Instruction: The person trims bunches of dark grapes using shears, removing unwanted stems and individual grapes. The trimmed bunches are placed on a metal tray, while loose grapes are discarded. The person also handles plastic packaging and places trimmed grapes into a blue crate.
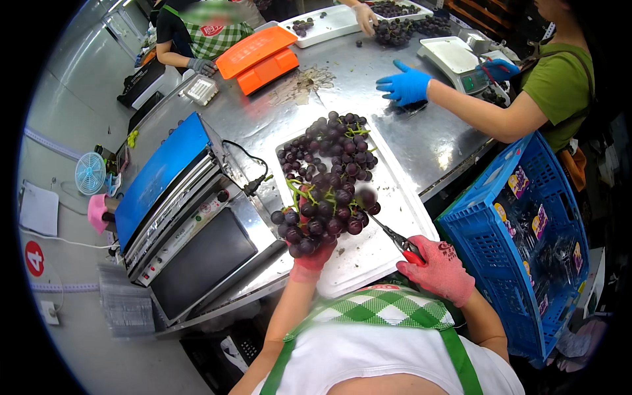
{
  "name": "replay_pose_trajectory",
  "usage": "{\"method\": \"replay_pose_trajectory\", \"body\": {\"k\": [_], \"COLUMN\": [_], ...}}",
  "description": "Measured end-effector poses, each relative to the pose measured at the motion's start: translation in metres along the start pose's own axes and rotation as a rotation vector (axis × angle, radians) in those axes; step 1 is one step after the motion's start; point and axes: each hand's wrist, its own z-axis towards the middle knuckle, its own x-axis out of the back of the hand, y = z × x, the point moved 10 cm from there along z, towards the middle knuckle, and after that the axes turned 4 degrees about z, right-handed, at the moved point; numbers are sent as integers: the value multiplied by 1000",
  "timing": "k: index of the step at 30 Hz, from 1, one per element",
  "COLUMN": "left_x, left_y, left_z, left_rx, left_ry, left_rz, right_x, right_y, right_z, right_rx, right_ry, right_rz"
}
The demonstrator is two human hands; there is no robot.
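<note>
My left hand [316,257], in a pink glove, holds up a bunch of dark purple grapes [323,217] with green stems. The bunch hides most of its fingers. My right hand [439,266], gloved the same way, grips red-handled fruit snips [412,254]. Their slim metal blades reach towards the right side of the bunch; whether the tips touch a grape I cannot tell. Below the held bunch is a white plastic tray [400,197], with more dark grapes [340,138] heaped at its far end. Small bits of debris are scattered on its near part.
A film-wrapping machine [197,217] with a blue cover stands left of the tray. At right, a blue crate [474,232] holds plastic packs. Across the steel table [345,74] are an orange scale [266,66], a white scale [449,54] and a co-worker's blue-gloved hand [407,85].
</note>
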Motion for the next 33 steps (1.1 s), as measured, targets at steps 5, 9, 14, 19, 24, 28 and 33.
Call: {"method": "replay_pose_trajectory", "body": {"k": [5, 9, 14, 19, 24, 28, 33], "left_x": [-8, 18, 6, -19, -62, -70, -25], "left_y": [3, -3, -5, -7, -18, -17, -14], "left_z": [4, -2, 1, 13, 18, 17, 13], "left_rx": [-60, -31, -49, -23, 94, 169, 90], "left_ry": [124, 152, 151, 67, 147, 81, 86], "left_rz": [283, -65, 147, -295, -1069, -1392, -1046], "right_x": [4, 2, 7, 6, 2, 8, 15], "right_y": [-5, -4, -2, -6, 5, -4, -8], "right_z": [4, 2, 7, 14, 17, 14, 14], "right_rx": [36, -70, 77, 165, 24, 92, 265], "right_ry": [45, -27, 68, 87, -2, 44, 221], "right_rz": [-36, 55, -81, -155, 3, -146, -254]}}
